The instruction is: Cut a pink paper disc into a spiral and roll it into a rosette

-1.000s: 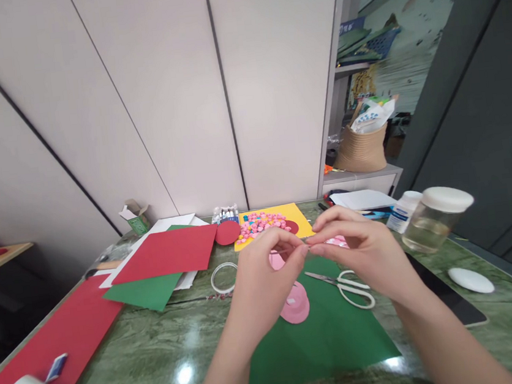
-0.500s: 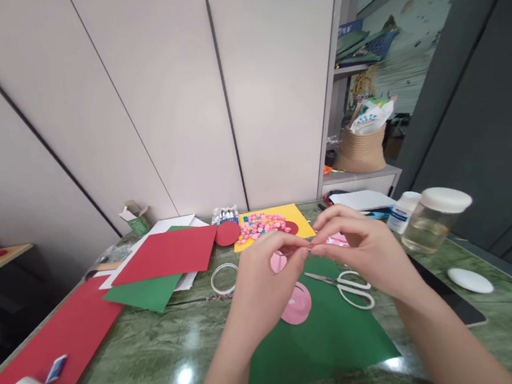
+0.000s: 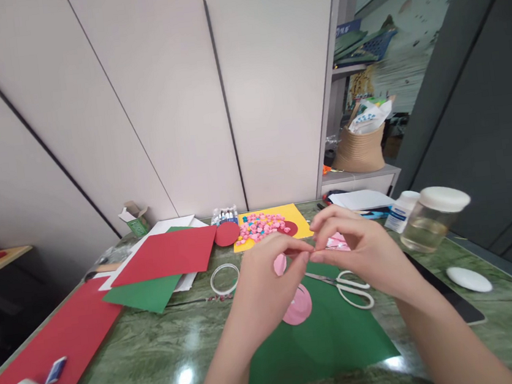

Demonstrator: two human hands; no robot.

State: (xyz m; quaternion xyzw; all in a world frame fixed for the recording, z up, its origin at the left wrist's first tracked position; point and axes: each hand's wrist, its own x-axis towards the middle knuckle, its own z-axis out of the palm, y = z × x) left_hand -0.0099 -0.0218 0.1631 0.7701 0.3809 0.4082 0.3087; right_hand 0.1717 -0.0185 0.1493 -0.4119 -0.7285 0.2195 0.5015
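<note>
My left hand [image 3: 273, 282] and my right hand [image 3: 359, 251] meet fingertip to fingertip above a green sheet [image 3: 320, 348]. Both are closed in a pinch, and whatever lies between the fingertips is too small and hidden to name. Below my left hand, a pink paper disc [image 3: 298, 305] rests on the green sheet, partly covered by the hand. Another pink piece [image 3: 280, 265] shows between the hands. White-handled scissors [image 3: 345, 286] lie on the sheet under my right hand, blades slightly parted and pointing left.
A yellow sheet [image 3: 296, 212] at the back carries a heap of small pink, yellow and blue pieces [image 3: 260, 225]. Left of my hands are a tape roll [image 3: 224, 279] and red sheets [image 3: 166, 254]. To the right stand a lidded jar [image 3: 430, 221] and a white bottle [image 3: 401, 212].
My hands stay pinched together over the green sheet, with only a slight shift of the fingers. The objects on the table stay where they were.
</note>
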